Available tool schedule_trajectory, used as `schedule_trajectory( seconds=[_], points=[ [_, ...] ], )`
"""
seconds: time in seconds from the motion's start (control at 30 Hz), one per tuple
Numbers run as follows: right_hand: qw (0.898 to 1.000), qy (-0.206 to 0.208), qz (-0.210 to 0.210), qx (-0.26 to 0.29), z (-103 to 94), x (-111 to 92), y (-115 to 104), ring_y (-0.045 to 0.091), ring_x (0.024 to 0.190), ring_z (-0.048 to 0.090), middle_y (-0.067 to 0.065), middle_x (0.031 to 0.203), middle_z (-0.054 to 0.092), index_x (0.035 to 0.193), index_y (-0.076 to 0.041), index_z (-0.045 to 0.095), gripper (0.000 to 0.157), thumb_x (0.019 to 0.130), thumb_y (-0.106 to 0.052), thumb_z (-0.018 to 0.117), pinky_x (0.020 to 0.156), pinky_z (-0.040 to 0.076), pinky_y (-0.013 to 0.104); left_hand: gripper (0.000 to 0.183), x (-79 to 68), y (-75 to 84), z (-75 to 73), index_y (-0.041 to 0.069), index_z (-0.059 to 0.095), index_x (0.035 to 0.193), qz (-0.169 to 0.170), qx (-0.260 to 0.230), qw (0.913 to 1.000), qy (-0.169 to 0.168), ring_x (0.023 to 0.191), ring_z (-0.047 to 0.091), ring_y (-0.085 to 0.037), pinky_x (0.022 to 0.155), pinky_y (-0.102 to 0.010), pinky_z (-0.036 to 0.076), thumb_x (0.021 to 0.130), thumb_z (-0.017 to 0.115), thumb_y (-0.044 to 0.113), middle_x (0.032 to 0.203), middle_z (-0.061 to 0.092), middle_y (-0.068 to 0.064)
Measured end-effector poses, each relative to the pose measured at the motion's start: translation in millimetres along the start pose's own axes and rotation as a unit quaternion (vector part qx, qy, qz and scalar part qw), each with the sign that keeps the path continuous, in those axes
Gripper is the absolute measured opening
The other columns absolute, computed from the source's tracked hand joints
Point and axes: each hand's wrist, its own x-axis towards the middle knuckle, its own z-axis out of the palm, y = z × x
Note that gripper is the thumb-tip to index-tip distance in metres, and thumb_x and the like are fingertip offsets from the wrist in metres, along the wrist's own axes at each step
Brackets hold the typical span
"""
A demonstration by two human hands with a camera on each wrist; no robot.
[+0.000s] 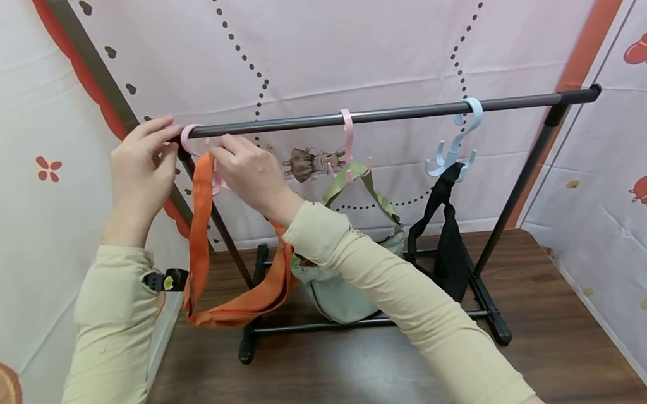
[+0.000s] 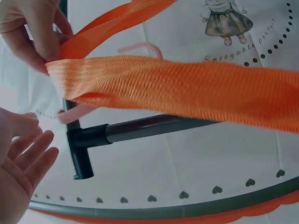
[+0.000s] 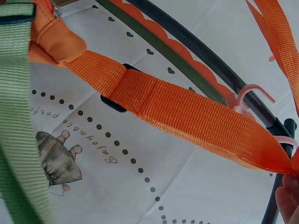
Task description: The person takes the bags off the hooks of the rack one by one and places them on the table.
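Note:
My right hand [image 1: 253, 172] pinches the orange strap [image 1: 202, 224] of a bag, just under the left end of the rod. A pink hook [image 1: 188, 134] hangs from the rod there, its lower part partly covered by strap and fingers. My left hand [image 1: 140, 165] is raised beside the rod's end, fingertips close to that hook. Its fingers look loosely extended in the left wrist view, with nothing between them. From the pinched spot the strap [image 3: 187, 116] runs to the orange bag body [image 3: 58, 39], which my right arm mostly hides in the head view.
A black rack with a top rod [image 1: 408, 113] stands on the wooden table [image 1: 326, 379]. Midway along hangs a second pink hook [image 1: 348, 136] with a pale green bag [image 1: 336, 290]. Farther right, a light blue hook [image 1: 455, 141] carries a black bag [image 1: 449, 249]. Printed cloth surrounds the table.

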Motion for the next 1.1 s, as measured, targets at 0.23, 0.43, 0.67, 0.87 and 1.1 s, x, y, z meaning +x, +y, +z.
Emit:
schedule_trajectory(
  seconds=[0.23,0.43,0.67,0.87,1.1],
  points=[
    [0.999,-0.019,0.000,0.036,-7.0,-11.9,-4.1,0.010,0.081,0.061,-0.001,0.086,0.063,0.096,-0.010,0.071,0.025,0.092,-0.009,0.046,0.068,0.052,0.016,0.026,-44.6,-3.6,-12.0,0.000,0.067,0.107,0.008,-0.006,0.9990,0.043,0.079,0.056,-0.028,0.072,-0.006,0.030,0.083,0.059,0.000,0.116,0.063,-0.010],
    [0.999,-0.021,-0.001,0.046,-11.8,-17.6,-8.4,0.010,0.083,0.062,-0.001,0.089,0.064,0.097,-0.010,0.071,0.025,0.091,-0.009,0.046,0.071,0.052,0.015,0.030,-99.8,-9.7,-18.1,0.000,0.063,0.113,-0.006,-0.019,0.9998,0.001,0.097,0.059,-0.036,0.081,0.003,0.031,0.083,0.061,0.000,0.118,0.060,-0.014],
    [0.999,-0.001,-0.018,0.047,-22.4,-19.3,-13.3,0.009,0.083,0.063,-0.001,0.089,0.066,0.096,-0.010,0.071,0.026,0.092,-0.009,0.045,0.074,0.052,0.015,0.047,-177.9,-17.1,-14.2,-0.001,0.053,0.124,-0.059,-0.002,0.9959,-0.068,0.096,0.054,-0.036,0.088,-0.030,0.042,0.081,0.066,0.010,0.119,0.056,-0.020],
    [0.999,0.001,-0.024,0.042,-27.7,-19.7,-13.4,0.010,0.082,0.063,0.000,0.089,0.065,0.096,-0.009,0.071,0.026,0.092,-0.009,0.045,0.072,0.052,0.015,0.098,-244.1,-21.9,-2.9,0.001,0.028,0.141,-0.130,0.025,0.9815,-0.138,0.097,0.053,-0.033,0.067,-0.049,0.043,0.062,0.082,0.024,0.118,0.056,-0.020],
    [0.999,0.008,-0.034,0.031,-31.4,-20.6,-14.5,0.010,0.082,0.063,-0.001,0.089,0.065,0.096,-0.011,0.071,0.027,0.092,-0.009,0.044,0.071,0.052,0.015,0.099,-293.6,-22.1,5.9,0.001,0.028,0.140,-0.243,0.006,0.9466,-0.212,0.108,0.049,-0.033,0.077,-0.051,0.043,0.064,0.082,0.035,0.123,0.052,-0.018]
  ],
)
